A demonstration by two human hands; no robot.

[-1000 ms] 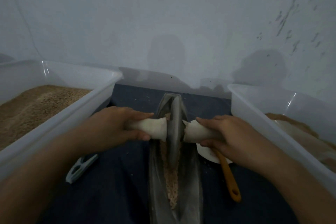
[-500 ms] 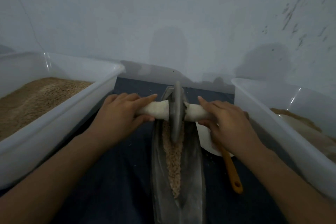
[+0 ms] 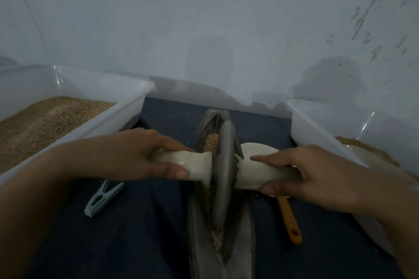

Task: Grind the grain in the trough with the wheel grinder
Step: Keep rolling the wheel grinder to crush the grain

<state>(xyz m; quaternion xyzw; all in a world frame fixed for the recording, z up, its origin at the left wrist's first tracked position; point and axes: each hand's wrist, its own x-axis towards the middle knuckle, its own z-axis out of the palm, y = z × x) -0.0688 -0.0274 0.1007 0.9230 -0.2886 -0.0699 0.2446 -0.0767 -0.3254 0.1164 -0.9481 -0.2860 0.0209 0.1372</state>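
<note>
The wheel grinder [image 3: 223,174] stands on edge in the boat-shaped metal trough [image 3: 242,244], near its middle, with grain [image 3: 211,142] lying along the channel beyond and before the disc. The left hand [image 3: 145,156] grips the left cloth-wrapped handle [image 3: 192,165]; the right hand [image 3: 301,174] grips the right one. For an effective stroke, both hands should press down equally, keeping the disc upright and centred so grain is not pushed over the rim.
</note>
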